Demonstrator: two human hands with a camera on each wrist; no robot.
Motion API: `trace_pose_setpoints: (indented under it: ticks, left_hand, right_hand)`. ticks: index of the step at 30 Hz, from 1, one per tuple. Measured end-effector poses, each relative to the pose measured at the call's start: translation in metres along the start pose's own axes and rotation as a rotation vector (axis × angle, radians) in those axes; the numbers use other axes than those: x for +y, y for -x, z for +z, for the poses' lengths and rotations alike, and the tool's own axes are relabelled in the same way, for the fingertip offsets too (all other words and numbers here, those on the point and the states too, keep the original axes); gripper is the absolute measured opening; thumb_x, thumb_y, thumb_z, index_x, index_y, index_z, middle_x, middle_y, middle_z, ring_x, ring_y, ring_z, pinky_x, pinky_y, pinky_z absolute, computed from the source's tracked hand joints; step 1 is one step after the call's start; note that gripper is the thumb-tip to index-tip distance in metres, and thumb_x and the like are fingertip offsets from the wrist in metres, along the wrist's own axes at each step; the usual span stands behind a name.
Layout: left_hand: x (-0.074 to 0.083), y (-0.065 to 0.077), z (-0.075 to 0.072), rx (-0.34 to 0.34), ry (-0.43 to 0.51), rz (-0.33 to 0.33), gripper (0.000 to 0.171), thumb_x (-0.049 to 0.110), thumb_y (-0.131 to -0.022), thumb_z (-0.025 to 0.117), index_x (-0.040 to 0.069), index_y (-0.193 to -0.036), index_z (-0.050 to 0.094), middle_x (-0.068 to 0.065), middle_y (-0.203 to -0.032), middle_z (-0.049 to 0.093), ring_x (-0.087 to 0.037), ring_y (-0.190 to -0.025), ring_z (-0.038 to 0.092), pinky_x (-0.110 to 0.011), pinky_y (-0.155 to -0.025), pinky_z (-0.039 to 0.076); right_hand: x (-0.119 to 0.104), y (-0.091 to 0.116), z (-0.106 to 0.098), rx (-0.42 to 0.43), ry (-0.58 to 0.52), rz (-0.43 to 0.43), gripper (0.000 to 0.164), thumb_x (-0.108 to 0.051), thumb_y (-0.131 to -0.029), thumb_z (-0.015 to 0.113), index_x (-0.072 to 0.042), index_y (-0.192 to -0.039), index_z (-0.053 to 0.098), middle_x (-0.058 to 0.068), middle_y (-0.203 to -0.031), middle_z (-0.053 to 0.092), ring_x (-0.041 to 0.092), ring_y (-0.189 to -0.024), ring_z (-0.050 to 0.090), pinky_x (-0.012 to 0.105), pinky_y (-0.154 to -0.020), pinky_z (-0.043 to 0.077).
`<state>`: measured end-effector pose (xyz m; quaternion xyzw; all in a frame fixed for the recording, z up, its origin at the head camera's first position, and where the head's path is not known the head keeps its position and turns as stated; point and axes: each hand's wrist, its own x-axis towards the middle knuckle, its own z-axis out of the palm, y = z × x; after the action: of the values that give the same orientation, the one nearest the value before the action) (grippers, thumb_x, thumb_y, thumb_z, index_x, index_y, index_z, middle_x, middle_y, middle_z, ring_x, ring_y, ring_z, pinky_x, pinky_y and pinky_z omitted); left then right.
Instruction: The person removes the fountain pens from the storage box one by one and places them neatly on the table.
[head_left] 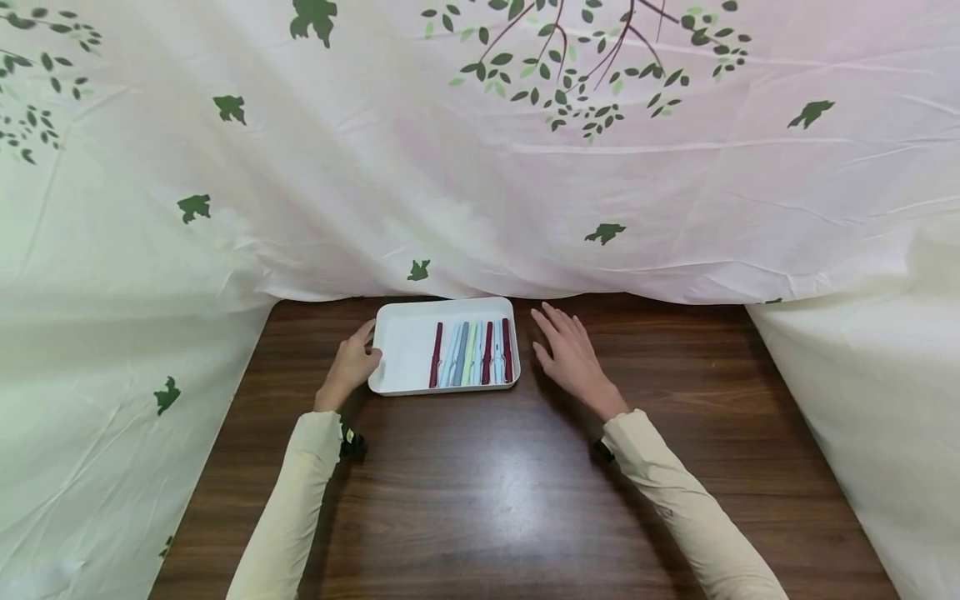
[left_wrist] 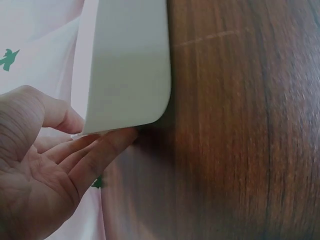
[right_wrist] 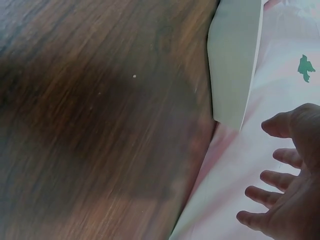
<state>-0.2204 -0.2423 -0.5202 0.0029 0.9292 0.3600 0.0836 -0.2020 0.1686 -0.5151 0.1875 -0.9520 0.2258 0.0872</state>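
Observation:
A white rectangular tray point(head_left: 401, 350) lies at the back of the table. Several capped pens stand side by side in its right part: dark red ones point(head_left: 436, 354), light blue ones, a grey-blue one point(head_left: 461, 354) and a yellow-green one point(head_left: 470, 354). My left hand point(head_left: 348, 364) grips the tray's left end. In the left wrist view, the thumb point(left_wrist: 62, 116) is at the rim and the fingers point(left_wrist: 102, 157) reach against the outside below it. To the right of the tray, my right hand point(head_left: 572, 354) hovers with spread fingers, apart from the tray wall point(right_wrist: 230, 65) and holding nothing.
The dark wood table point(head_left: 510, 500) stretches toward me and to both sides. A white cloth point(head_left: 480, 183) with green leaf and bird prints hangs right behind the tray and along the sides. Dark wrist devices point(head_left: 352, 442) sit at both cuffs.

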Motion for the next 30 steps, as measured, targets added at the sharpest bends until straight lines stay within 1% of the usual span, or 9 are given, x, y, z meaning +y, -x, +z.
trace_pose_setpoints:
  ticks: [1, 2, 5, 8, 11, 18, 25, 30]
  left_hand:
    - [0.000, 0.000, 0.000, -0.005, 0.006, -0.004, 0.067, 0.011, -0.103, 0.048, 0.003, -0.165, 0.026, -0.029, -0.158, 0.045, -0.040, -0.128, 0.063, -0.052, -0.100, 0.054]
    - [0.000, 0.001, 0.000, -0.010, 0.016, -0.008, 0.067, 0.011, -0.103, 0.048, 0.002, -0.165, 0.026, -0.029, -0.158, 0.044, -0.041, -0.130, 0.062, -0.053, -0.101, 0.053]
    - [0.002, 0.001, 0.001, -0.023, 0.034, -0.006, 0.067, 0.010, -0.103, 0.048, 0.000, -0.165, 0.024, -0.030, -0.159, 0.043, -0.042, -0.133, 0.060, -0.054, -0.103, 0.053]
    - [0.003, 0.000, 0.002, -0.031, 0.050, -0.002, 0.067, 0.009, -0.103, 0.048, -0.001, -0.165, 0.024, -0.031, -0.159, 0.042, -0.043, -0.133, 0.059, -0.054, -0.103, 0.053]
    - [0.003, 0.000, 0.002, -0.029, 0.058, 0.001, 0.067, 0.009, -0.102, 0.048, -0.002, -0.164, 0.025, -0.031, -0.158, 0.042, -0.043, -0.133, 0.059, -0.054, -0.103, 0.053]
    - [0.003, -0.002, 0.004, -0.038, 0.072, 0.005, 0.065, 0.009, -0.103, 0.048, -0.001, -0.164, 0.027, -0.029, -0.159, 0.043, -0.041, -0.135, 0.058, -0.053, -0.105, 0.052]
    - [0.003, -0.003, 0.005, -0.030, 0.094, -0.008, 0.065, 0.010, -0.102, 0.049, -0.001, -0.163, 0.030, -0.028, -0.158, 0.045, -0.041, -0.134, 0.059, -0.053, -0.106, 0.051]
    - [0.003, -0.003, 0.004, -0.030, 0.120, -0.010, 0.065, 0.009, -0.102, 0.050, 0.000, -0.163, 0.031, -0.028, -0.159, 0.045, -0.042, -0.134, 0.058, -0.053, -0.107, 0.051]
  right_hand:
    - [-0.001, 0.000, 0.000, -0.002, -0.009, -0.003, 0.062, -0.015, -0.102, 0.067, -0.002, -0.158, 0.044, 0.024, -0.163, 0.040, 0.043, -0.149, 0.039, 0.063, -0.123, 0.026]
    - [-0.001, -0.001, 0.000, -0.009, -0.020, -0.002, 0.062, -0.016, -0.102, 0.067, -0.002, -0.158, 0.044, 0.024, -0.163, 0.040, 0.042, -0.149, 0.039, 0.063, -0.123, 0.025]
    - [-0.003, -0.001, 0.001, -0.032, -0.051, 0.016, 0.065, -0.018, -0.101, 0.069, -0.002, -0.159, 0.043, 0.023, -0.163, 0.041, 0.039, -0.150, 0.039, 0.060, -0.125, 0.024]
    - [-0.004, -0.002, 0.002, -0.050, -0.065, 0.027, 0.067, -0.018, -0.101, 0.071, -0.002, -0.159, 0.042, 0.022, -0.163, 0.041, 0.039, -0.150, 0.039, 0.059, -0.125, 0.025]
    - [-0.006, -0.003, 0.004, -0.052, -0.084, 0.014, 0.067, -0.018, -0.100, 0.072, -0.003, -0.159, 0.043, 0.022, -0.162, 0.041, 0.040, -0.149, 0.040, 0.058, -0.124, 0.028]
    - [-0.007, -0.006, 0.009, -0.051, -0.112, -0.038, 0.065, -0.015, -0.098, 0.074, 0.001, -0.155, 0.047, 0.025, -0.158, 0.046, 0.041, -0.146, 0.043, 0.057, -0.120, 0.035]
    - [-0.010, -0.008, 0.010, -0.057, -0.152, -0.057, 0.059, -0.013, -0.098, 0.074, 0.002, -0.151, 0.052, 0.025, -0.150, 0.052, 0.041, -0.139, 0.050, 0.059, -0.116, 0.039]
    - [-0.014, -0.010, 0.011, -0.054, -0.146, -0.064, 0.057, -0.012, -0.097, 0.075, 0.003, -0.148, 0.055, 0.025, -0.146, 0.055, 0.041, -0.136, 0.052, 0.061, -0.113, 0.040]
